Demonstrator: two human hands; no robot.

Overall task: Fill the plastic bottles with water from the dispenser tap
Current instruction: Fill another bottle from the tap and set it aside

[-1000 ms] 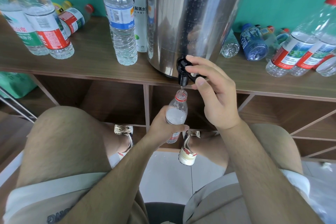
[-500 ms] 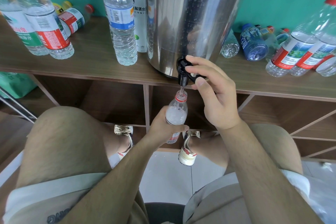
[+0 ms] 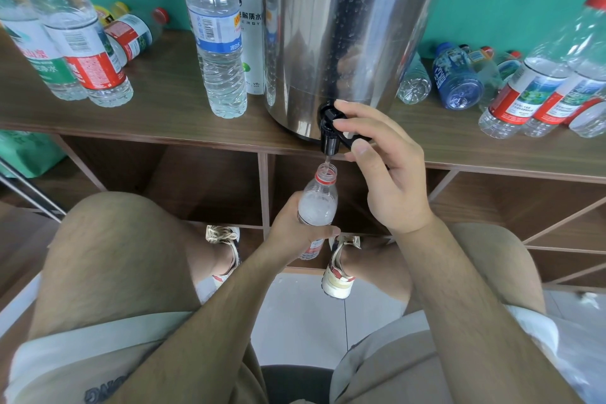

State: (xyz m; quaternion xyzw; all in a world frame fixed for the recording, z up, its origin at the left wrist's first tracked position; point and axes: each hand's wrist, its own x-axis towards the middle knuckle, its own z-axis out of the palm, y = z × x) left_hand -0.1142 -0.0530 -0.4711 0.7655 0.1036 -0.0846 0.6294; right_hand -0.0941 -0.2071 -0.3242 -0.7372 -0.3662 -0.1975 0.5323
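- I am mid-fill. My left hand [image 3: 292,233] is wrapped round the lower body of the small bottle [image 3: 319,200] and grips it upright, with its open mouth just under the tap [image 3: 328,138].
- My right hand [image 3: 390,180] is closed on the tap lever [image 3: 353,142], index finger over it and thumb beneath. A thin stream of water [image 3: 328,159] drops from the spout into the neck.
- The bottle hangs in the air in front of the wooden shelf [image 3: 164,108], below the steel dispenser [image 3: 344,26] and above my feet. It touches nothing but my hand.
- It is clear plastic and uncapped, with a red ring at the neck. Its red-and-white label is mostly hidden under my fingers.
- Inside, the water looks white and frothy and reaches about the shoulder, so I judge it nearly full.
- The next move calls for releasing the lever before the water climbs into the neck. I should hold the mouth under the spout until the flow stops.
- Then I should bring the bottle away level and without squeezing, since I expect the thin wall to buckle and push water out.
- It will then need a spot on the shelf. A tall blue-labelled bottle [image 3: 218,43] stands to the left of the dispenser, and a blue bottle [image 3: 457,79] that looks empty lies on the right. I see no cap for mine.
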